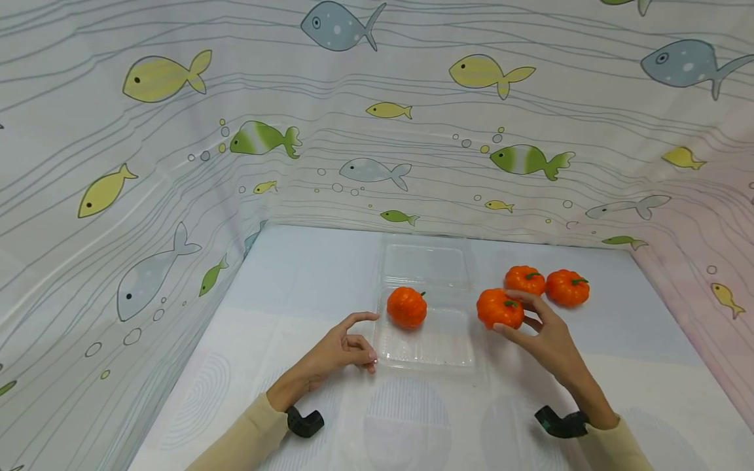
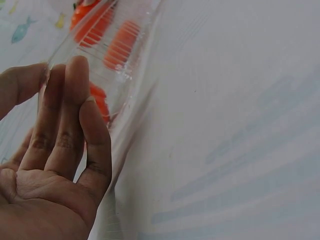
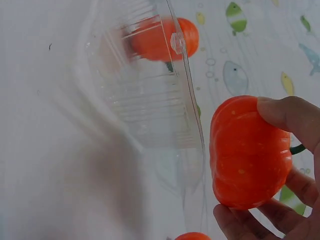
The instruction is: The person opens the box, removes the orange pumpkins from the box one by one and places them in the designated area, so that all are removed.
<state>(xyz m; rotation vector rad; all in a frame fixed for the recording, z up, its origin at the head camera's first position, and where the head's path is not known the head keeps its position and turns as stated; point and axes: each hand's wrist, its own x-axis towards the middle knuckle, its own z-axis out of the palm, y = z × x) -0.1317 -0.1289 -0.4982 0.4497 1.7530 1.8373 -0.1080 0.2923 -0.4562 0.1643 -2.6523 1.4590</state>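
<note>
A clear plastic clamshell box lies on the table, its lid folded open toward the back. One small orange pumpkin with a green stem sits in the left part of the box. My left hand is at the box's left side, its fairly straight fingers touching the rim. With thumb and fingers my right hand grips another pumpkin by its sides, just right of the box. In the right wrist view the box's clear wall stands beside this held pumpkin.
Two more orange pumpkins, a nearer-to-hand one and one farther right, rest side by side behind my right hand. A fish-printed curtain rises along the back and both sides of the white table.
</note>
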